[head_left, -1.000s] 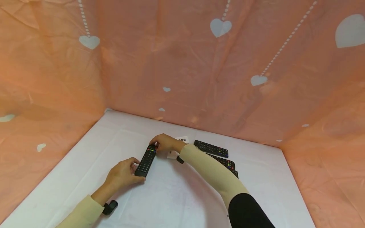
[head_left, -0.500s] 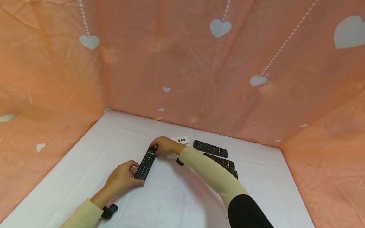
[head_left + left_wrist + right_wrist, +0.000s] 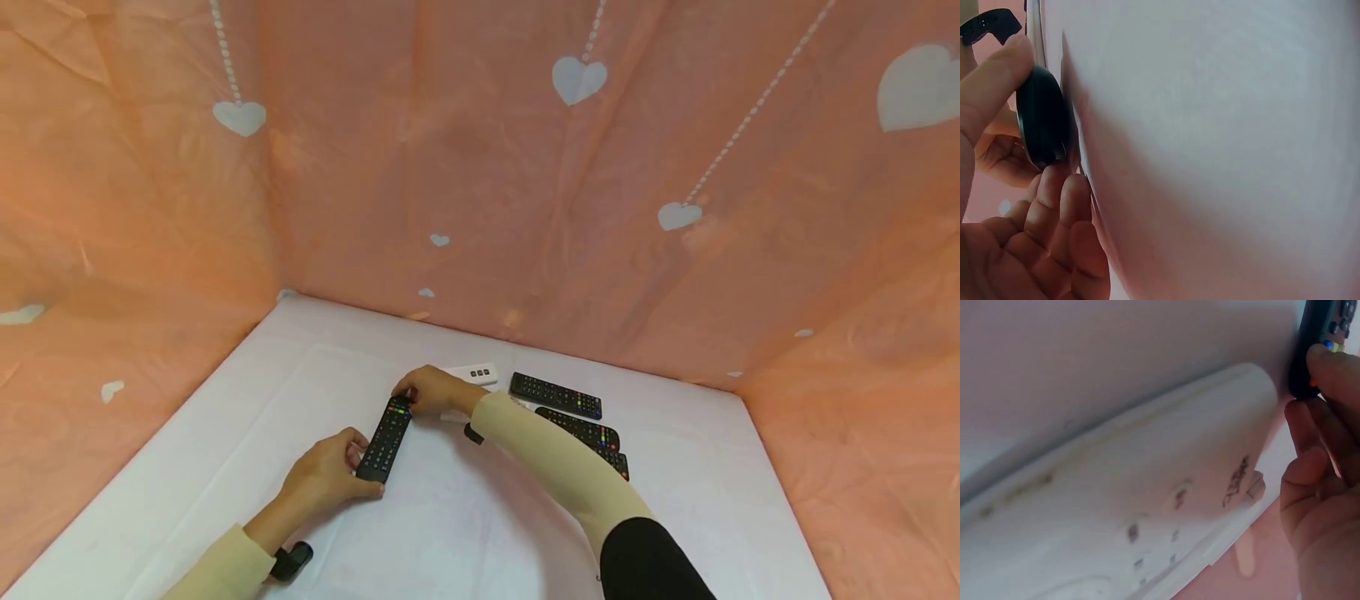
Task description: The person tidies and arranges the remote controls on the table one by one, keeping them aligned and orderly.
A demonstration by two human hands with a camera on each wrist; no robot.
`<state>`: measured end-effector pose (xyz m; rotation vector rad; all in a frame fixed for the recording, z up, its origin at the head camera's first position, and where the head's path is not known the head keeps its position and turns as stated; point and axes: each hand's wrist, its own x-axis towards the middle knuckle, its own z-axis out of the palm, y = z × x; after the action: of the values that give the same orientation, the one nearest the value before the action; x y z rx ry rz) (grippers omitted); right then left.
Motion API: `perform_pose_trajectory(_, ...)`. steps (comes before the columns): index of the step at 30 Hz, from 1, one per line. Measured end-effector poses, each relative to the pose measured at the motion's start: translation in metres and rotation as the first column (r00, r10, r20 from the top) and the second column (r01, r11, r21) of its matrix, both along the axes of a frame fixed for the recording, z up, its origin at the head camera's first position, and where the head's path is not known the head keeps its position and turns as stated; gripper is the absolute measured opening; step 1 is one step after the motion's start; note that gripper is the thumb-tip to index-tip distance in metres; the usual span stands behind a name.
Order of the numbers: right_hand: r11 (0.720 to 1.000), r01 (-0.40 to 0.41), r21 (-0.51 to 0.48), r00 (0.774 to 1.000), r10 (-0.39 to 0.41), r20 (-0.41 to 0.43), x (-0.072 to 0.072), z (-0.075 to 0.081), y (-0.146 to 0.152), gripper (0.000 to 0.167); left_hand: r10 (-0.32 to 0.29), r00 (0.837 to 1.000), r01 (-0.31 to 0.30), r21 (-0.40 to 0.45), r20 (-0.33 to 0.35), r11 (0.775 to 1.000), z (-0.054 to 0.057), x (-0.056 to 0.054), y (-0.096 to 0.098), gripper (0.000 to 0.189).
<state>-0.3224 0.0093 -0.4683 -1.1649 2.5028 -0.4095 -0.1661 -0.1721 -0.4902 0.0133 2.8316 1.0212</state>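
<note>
A black remote control (image 3: 384, 443) with colored buttons near its far end lies slanted between both hands over the white table. My left hand (image 3: 321, 477) pinches its near end, thumb on one side and fingers on the other. At the far end, my right hand (image 3: 435, 390) holds it between thumb and fingers. The left wrist view shows the dark rounded end of the remote (image 3: 1044, 119) between thumb and fingertips, close to the tabletop. In the right wrist view the thumb presses beside the colored buttons, and a white remote (image 3: 1160, 494) lies near that hand.
Beyond the right wrist a white remote (image 3: 480, 374) shows its dark buttons. Three black remotes lie to the right: one at the back (image 3: 557, 395), one in the middle (image 3: 585, 429) and one partly hidden by the sleeve (image 3: 618, 462). Orange cloth walls (image 3: 480, 183) with hearts enclose the table.
Both hands and the black remote have shifted slightly toward the person. More of the white remote behind the right hand is now visible. Both hands keep their hold.
</note>
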Motion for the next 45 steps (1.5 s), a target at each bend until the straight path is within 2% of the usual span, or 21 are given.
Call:
perform_pose_trajectory(4, 0.999, 0.029, 0.014, 1.000, -0.029, 0.005, 0.002, 0.003, 0.002, 0.040, -0.009, 1.000, 0.009, -0.004, 0.001, 1.000, -0.001, 0.000, 0.001, 0.067)
perform_pose_trajectory(7, 0.997, 0.071, -0.007, 0.996, -0.071, 0.046, -0.001, 0.009, 0.009, 0.043, -0.012, 1.000, 0.012, 0.015, 0.000, 1.000, -0.001, -0.001, 0.001, 0.067)
perform_pose_trajectory(12, 0.990, 0.102, -0.099, 0.990, -0.091, 0.110, -0.011, 0.022, 0.028, 0.045, -0.024, 1.000, 0.024, 0.050, 0.001, 0.998, 0.001, -0.005, -0.001, 0.070)
perform_pose_trajectory(16, 0.978, 0.095, -0.188, 0.990, -0.072, 0.123, -0.016, 0.033, 0.046, 0.045, -0.033, 0.999, 0.034, 0.071, -0.019, 0.997, 0.009, -0.014, -0.006, 0.072)
perform_pose_trajectory(19, 0.967, 0.093, -0.238, 0.991, -0.067, 0.115, -0.020, 0.039, 0.058, 0.044, -0.048, 0.998, 0.052, 0.106, -0.036, 0.993, 0.018, -0.028, -0.009, 0.069)
perform_pose_trajectory(22, 0.961, 0.115, -0.253, 0.991, -0.093, 0.094, -0.022, 0.045, 0.069, 0.044, -0.098, 0.994, 0.105, 0.144, -0.057, 0.984, 0.027, -0.046, -0.010, 0.067)
perform_pose_trajectory(25, 0.958, 0.157, -0.239, 0.987, -0.146, 0.063, -0.023, 0.050, 0.081, 0.044, -0.172, 0.980, 0.186, 0.163, -0.097, 0.969, 0.032, -0.065, -0.008, 0.063)
perform_pose_trajectory(29, 0.956, 0.198, -0.217, 0.980, -0.193, 0.046, -0.024, 0.051, 0.094, 0.044, -0.253, 0.955, 0.278, 0.170, -0.155, 0.945, 0.033, -0.089, -0.004, 0.059)
perform_pose_trajectory(32, 0.951, 0.223, -0.213, 0.975, -0.216, 0.054, -0.026, 0.048, 0.104, 0.044, -0.287, 0.942, 0.316, 0.175, -0.176, 0.932, 0.033, -0.106, 0.001, 0.058)
perform_pose_trajectory(36, 0.942, 0.272, -0.198, 0.962, -0.265, 0.061, -0.029, 0.043, 0.113, 0.047, -0.312, 0.937, 0.336, 0.157, -0.159, 0.929, 0.030, -0.127, 0.007, 0.058)
perform_pose_trajectory(38, 0.938, 0.290, -0.192, 0.957, -0.287, 0.046, -0.031, 0.040, 0.117, 0.048, -0.316, 0.939, 0.333, 0.135, -0.134, 0.933, 0.027, -0.137, 0.011, 0.059)
perform_pose_trajectory(41, 0.935, 0.310, -0.174, 0.950, -0.312, 0.016, -0.035, 0.036, 0.122, 0.048, -0.327, 0.939, 0.338, 0.106, -0.104, 0.935, 0.021, -0.148, 0.016, 0.059)
perform_pose_trajectory(45, 0.926, 0.339, -0.167, 0.940, -0.340, 0.021, -0.039, 0.030, 0.127, 0.046, -0.340, 0.937, 0.346, 0.101, -0.078, 0.933, 0.012, -0.160, 0.021, 0.056)
